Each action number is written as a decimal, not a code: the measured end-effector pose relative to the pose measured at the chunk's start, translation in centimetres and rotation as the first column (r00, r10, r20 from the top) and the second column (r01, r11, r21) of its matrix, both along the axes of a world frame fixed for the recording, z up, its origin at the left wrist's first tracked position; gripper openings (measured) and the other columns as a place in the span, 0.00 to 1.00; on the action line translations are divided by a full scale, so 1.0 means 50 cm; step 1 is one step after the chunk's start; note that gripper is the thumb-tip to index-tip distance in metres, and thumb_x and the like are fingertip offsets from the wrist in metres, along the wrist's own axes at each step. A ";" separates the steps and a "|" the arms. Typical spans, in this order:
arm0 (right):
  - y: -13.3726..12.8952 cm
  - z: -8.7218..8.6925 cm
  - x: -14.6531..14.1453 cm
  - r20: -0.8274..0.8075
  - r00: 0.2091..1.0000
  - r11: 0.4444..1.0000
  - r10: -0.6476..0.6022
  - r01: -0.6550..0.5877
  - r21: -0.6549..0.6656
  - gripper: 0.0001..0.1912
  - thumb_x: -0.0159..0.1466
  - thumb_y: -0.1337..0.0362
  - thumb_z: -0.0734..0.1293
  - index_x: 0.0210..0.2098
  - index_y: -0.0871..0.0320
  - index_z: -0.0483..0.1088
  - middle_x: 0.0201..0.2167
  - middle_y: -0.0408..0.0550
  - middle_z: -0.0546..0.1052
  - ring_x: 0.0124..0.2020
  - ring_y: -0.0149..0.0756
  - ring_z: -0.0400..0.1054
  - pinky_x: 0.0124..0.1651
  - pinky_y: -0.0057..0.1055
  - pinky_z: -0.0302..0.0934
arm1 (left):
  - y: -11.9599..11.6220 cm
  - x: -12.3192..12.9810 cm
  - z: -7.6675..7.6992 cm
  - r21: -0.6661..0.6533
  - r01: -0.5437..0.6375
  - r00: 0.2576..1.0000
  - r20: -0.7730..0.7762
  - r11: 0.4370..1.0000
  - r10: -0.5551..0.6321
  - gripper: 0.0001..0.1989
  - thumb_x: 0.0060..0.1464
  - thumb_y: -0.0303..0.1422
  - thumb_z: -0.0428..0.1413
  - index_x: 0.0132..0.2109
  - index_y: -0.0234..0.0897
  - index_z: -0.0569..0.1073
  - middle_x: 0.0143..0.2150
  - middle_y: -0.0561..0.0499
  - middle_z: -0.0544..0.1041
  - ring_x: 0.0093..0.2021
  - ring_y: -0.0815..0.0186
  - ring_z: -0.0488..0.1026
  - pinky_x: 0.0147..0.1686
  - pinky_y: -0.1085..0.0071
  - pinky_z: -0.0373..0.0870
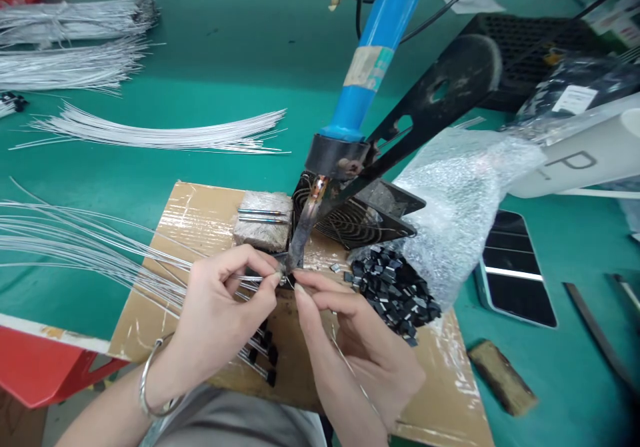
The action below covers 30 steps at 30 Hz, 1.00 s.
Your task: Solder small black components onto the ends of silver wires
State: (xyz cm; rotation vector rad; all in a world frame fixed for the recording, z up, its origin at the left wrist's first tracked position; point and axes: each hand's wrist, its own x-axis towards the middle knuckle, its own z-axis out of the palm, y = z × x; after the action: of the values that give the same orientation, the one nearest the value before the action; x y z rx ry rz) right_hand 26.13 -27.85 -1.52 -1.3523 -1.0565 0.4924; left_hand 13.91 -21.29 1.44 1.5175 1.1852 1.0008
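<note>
My left hand (223, 310) pinches a thin white wire (249, 278) between thumb and forefinger, just below the tip of a soldering iron (360, 90). The iron is clamped on a black bracket (440, 93) and points downward. My right hand (357, 340) pinches a thin strand of solder wire (350, 363) that runs across its palm, its fingertips nearly touching the left ones. A small dark piece at the wire's end is partly hidden by the fingers. Beneath my left hand lie several wires with black ends (270, 353).
A plastic bag (465, 173) spills small black square pieces (395, 290) onto the cardboard (450, 380). A black fan (345, 223) and a grey block (263, 237) stand behind the hands. White wire bundles (165, 133) lie left; a phone (517, 267) and a brown block (503, 377) lie right.
</note>
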 end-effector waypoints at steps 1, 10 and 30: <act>0.000 0.000 -0.001 -0.004 1.000 1.000 -0.003 0.003 0.000 0.07 0.63 0.74 0.72 0.33 0.57 0.74 0.42 0.44 0.82 0.43 0.31 0.78 0.51 0.30 0.71 | 0.000 0.000 0.000 0.001 0.002 1.000 0.001 1.000 -0.002 0.06 0.52 0.22 0.58 0.29 0.35 0.76 0.32 0.54 0.81 0.33 0.75 0.79 0.36 0.88 0.73; -0.002 -0.004 0.002 -0.006 1.000 1.000 0.008 -0.008 -0.017 0.07 0.63 0.74 0.71 0.33 0.57 0.73 0.42 0.43 0.82 0.44 0.31 0.78 0.52 0.29 0.70 | 0.003 0.000 0.001 -0.014 -0.004 0.999 -0.032 1.000 0.003 0.05 0.51 0.23 0.58 0.29 0.35 0.76 0.32 0.52 0.82 0.33 0.72 0.79 0.33 0.84 0.73; -0.030 -0.023 0.090 -0.021 0.965 0.963 -0.261 0.259 -0.076 0.08 0.62 0.66 0.74 0.30 0.59 0.72 0.38 0.51 0.82 0.40 0.36 0.79 0.47 0.28 0.72 | -0.014 -0.079 -0.010 0.185 0.136 0.893 -0.449 0.973 -0.040 0.05 0.60 0.29 0.59 0.41 0.40 0.81 0.41 0.51 0.83 0.40 0.65 0.78 0.42 0.70 0.73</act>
State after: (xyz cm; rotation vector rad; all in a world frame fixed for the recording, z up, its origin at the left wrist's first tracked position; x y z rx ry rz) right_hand 30.62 -29.35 -2.67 -1.5176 -0.8265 0.3568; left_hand 9.95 -22.01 0.94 2.0290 1.3353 0.7557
